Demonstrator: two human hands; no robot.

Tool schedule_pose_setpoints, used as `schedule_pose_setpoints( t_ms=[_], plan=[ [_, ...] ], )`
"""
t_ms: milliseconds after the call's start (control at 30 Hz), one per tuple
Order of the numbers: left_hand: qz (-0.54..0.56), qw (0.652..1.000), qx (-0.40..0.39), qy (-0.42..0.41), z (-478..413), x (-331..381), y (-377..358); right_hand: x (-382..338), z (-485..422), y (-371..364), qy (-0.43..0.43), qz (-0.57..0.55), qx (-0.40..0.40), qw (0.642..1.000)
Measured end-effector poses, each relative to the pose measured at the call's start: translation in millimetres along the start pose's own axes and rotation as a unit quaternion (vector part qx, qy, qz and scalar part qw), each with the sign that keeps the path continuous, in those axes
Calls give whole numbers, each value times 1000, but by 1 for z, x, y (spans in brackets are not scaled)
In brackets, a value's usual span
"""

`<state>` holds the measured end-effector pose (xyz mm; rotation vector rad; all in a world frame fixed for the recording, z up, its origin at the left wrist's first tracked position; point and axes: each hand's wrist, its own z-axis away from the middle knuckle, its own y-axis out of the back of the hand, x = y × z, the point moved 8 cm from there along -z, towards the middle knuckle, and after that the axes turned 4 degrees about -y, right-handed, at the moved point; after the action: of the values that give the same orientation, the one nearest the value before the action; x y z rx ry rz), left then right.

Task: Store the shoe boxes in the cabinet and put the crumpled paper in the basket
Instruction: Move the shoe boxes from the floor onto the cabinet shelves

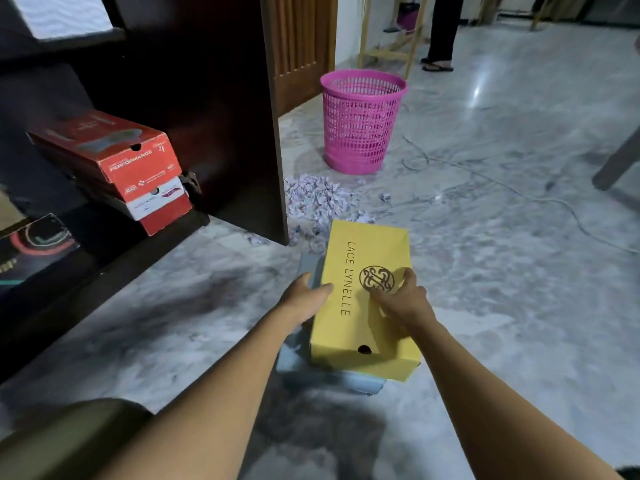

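Observation:
A yellow shoe box (360,327) lies on a pale blue box (332,377) on the marble floor. My left hand (304,299) touches the yellow box's left side with fingers extended. My right hand (403,299) rests on its lid, fingers spread near the round logo. Two red shoe boxes (114,157) are stacked on the low shelf of the dark wooden cabinet (273,133), and a black box (34,244) sits further left. A heap of crumpled paper (318,199) lies by the cabinet's right wall. Behind it stands the pink basket (360,119).
A cable (485,178) snakes across the floor to the right of the basket. A person's legs (441,32) stand at the back beside a wooden frame (391,50). A furniture leg (616,161) is at the right edge.

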<state>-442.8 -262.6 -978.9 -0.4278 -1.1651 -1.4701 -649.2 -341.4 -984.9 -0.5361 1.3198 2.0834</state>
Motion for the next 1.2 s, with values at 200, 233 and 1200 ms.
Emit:
schedule_pose_setpoints(
  t_ms=[200,233,1200],
  plan=[
    [48,995,78,32,0,-33,26,0,3,3,72,-102,7,992],
    [52,995,77,36,1,-36,28,-1,3,3,76,-143,0,987],
    [350,937,-1,0,5,-56,34,-65,19,-7,126,-194,-340,911]
  ],
)
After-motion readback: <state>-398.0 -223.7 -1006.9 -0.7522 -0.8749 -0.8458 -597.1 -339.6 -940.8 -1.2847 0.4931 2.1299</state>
